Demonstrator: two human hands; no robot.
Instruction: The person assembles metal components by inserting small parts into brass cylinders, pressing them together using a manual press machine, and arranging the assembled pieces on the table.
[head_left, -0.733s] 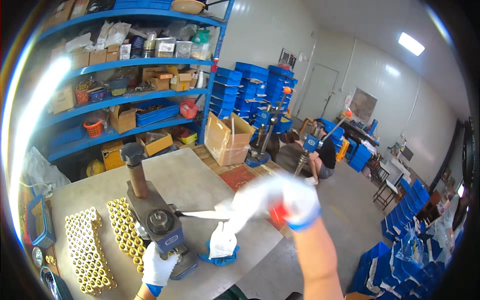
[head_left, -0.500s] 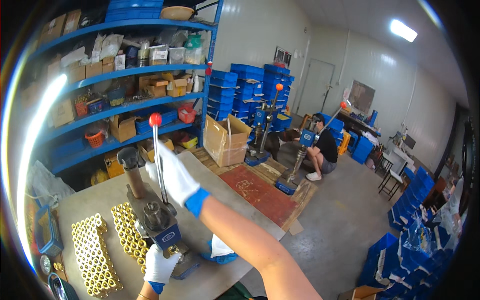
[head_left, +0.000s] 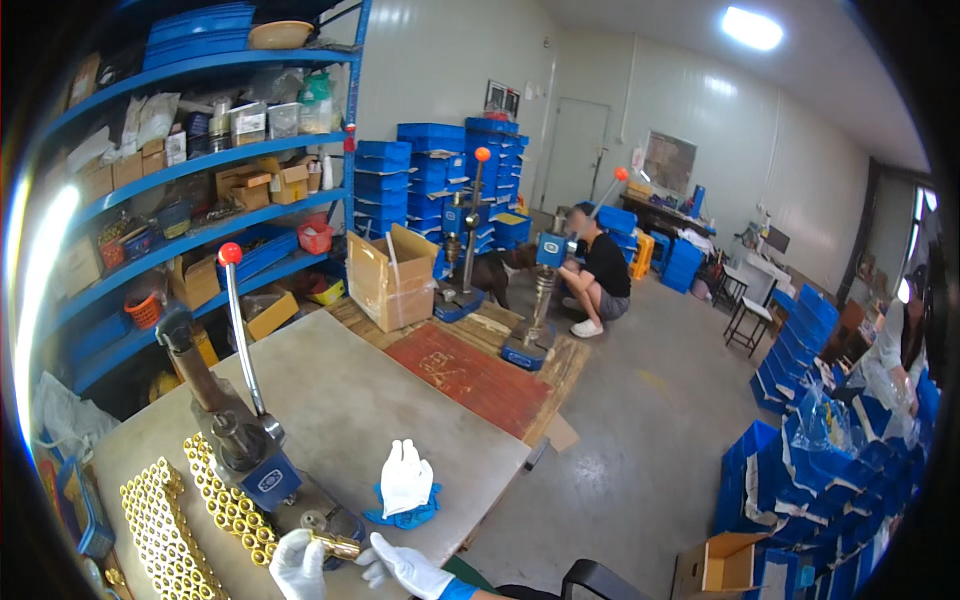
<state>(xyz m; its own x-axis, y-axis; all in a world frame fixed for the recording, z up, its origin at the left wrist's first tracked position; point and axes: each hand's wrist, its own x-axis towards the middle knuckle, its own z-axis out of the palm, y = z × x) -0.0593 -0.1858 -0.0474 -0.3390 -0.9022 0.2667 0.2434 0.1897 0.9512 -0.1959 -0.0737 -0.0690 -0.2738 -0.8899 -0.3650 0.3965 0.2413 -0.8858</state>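
Note:
My left hand [head_left: 299,566], in a white glove, pinches a brass fitting [head_left: 338,545] at the front of a hand lever press [head_left: 252,455]. Close by on the right, my right hand [head_left: 412,570] is open, its gloved fingers stretched toward the fitting's end. The press has a blue block and a long chrome lever topped with a red ball [head_left: 230,254], which stands upright and untouched. Left of the press lie two groups of brass fittings, a wider block [head_left: 170,530] and a narrower row [head_left: 225,500]. A spare white glove [head_left: 405,478] rests on blue cloth.
Behind the table [head_left: 340,385] stand blue shelves [head_left: 215,150] with boxes. Beyond it are an open carton [head_left: 392,285], more lever presses [head_left: 535,300] and a crouching person [head_left: 598,275] beside a dark animal. Blue bins [head_left: 800,480] are stacked at right; a basket [head_left: 90,510] sits at left.
My right hand has let go of the lever and come down beside my left hand. The brass fitting now shows at the left fingertips, out from the press. The view has shifted right.

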